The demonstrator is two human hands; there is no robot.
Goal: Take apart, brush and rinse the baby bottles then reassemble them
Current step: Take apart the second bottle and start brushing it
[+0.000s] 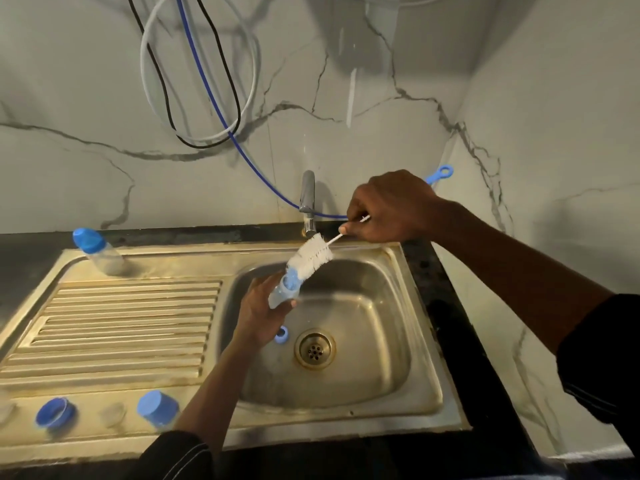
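My left hand [258, 315] grips a clear, open baby bottle [282, 292] tilted over the sink basin [367, 375]. My right hand [389, 207] holds the handle of a bottle brush, whose white bristles [311, 258] sit just above the bottle's mouth; its blue sponge tip is at the mouth. The brush's blue ring end [441, 173] sticks out behind my right hand. A second bottle [98, 251] with a blue cap stands on the drainboard's far left corner. A blue ring [281, 335] lies in the basin beside the drain.
A blue collar [55, 413], a clear teat [112, 414] and a blue cap [157, 408] lie on the sink's near rim at left. The tap [307, 202] stands behind the basin. Cables and a blue hose hang on the marble wall.
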